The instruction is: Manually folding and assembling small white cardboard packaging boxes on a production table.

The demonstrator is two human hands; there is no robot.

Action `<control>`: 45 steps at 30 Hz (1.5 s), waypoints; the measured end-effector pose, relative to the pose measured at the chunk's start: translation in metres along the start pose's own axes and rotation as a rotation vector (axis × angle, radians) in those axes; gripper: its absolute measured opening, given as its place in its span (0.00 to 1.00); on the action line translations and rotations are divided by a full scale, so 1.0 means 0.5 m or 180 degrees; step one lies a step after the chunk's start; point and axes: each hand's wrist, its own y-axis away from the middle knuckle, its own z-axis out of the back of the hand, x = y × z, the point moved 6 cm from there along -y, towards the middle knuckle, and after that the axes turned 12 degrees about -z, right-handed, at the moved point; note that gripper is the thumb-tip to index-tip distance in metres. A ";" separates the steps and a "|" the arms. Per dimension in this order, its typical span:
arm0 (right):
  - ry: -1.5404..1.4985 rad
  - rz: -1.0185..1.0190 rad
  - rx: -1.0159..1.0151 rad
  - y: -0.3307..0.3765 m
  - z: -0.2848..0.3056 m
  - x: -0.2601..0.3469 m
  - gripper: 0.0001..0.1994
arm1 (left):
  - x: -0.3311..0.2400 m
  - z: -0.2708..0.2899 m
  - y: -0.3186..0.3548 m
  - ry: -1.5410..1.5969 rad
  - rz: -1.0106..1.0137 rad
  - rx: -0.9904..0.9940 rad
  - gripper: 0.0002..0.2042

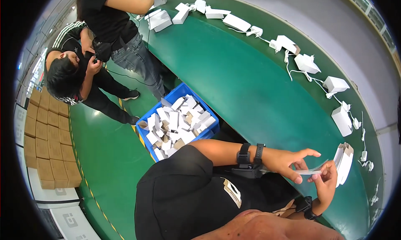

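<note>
A thin, clear, bent plastic strip (308, 172) spans the space between my two hands above the green table. Its left end sits between the thumb and curled fingers of my left hand (285, 161), whose index finger is stretched out. My right hand (326, 182) pinches the other end between thumb and fingers, and part of the strip curves upward there. Just beyond the right hand, a bundle of flat white cartons (344, 164) rests on the table. What exactly the strip is, I cannot make out.
White boxes (341, 120) and white adapters with cables (346, 106) line the far side of the green table (250, 98). A blue bin (184, 89) full of small white cartons stands beside it. Two people (125, 44) are at the far left; brown cartons (48, 140) are stacked behind.
</note>
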 end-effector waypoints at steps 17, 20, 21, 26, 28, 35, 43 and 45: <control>-0.0617 0.0692 -0.0704 0.020 -0.050 0.006 0.25 | 0.007 0.043 -0.016 -0.0328 -0.0339 -0.0663 0.25; -0.0840 0.0700 -0.0801 0.051 -0.042 -0.029 0.20 | 0.059 0.021 -0.012 -0.0010 -0.0414 -0.0843 0.24; -0.0940 0.0631 -0.0714 0.055 -0.044 -0.048 0.18 | 0.072 0.006 -0.016 0.0011 -0.0342 -0.0748 0.24; -0.0587 0.1960 -0.1515 0.077 -0.046 -0.027 0.09 | 0.072 -0.016 -0.020 -0.0138 -0.0593 -0.1144 0.31; -0.0426 0.1873 -0.1485 0.088 -0.034 -0.017 0.08 | 0.072 -0.018 -0.031 -0.0062 -0.0351 -0.1084 0.36; -0.0359 0.1455 -0.1280 0.083 -0.002 -0.020 0.06 | 0.052 -0.040 -0.042 -0.0820 -0.0554 -0.0546 0.43; -0.0168 0.1394 -0.1397 0.095 0.018 -0.013 0.06 | 0.056 -0.051 -0.050 -0.0925 -0.0640 -0.0278 0.39; -0.0257 0.1145 -0.1241 0.089 0.028 -0.012 0.05 | 0.065 -0.046 -0.050 -0.0897 -0.0634 -0.0260 0.38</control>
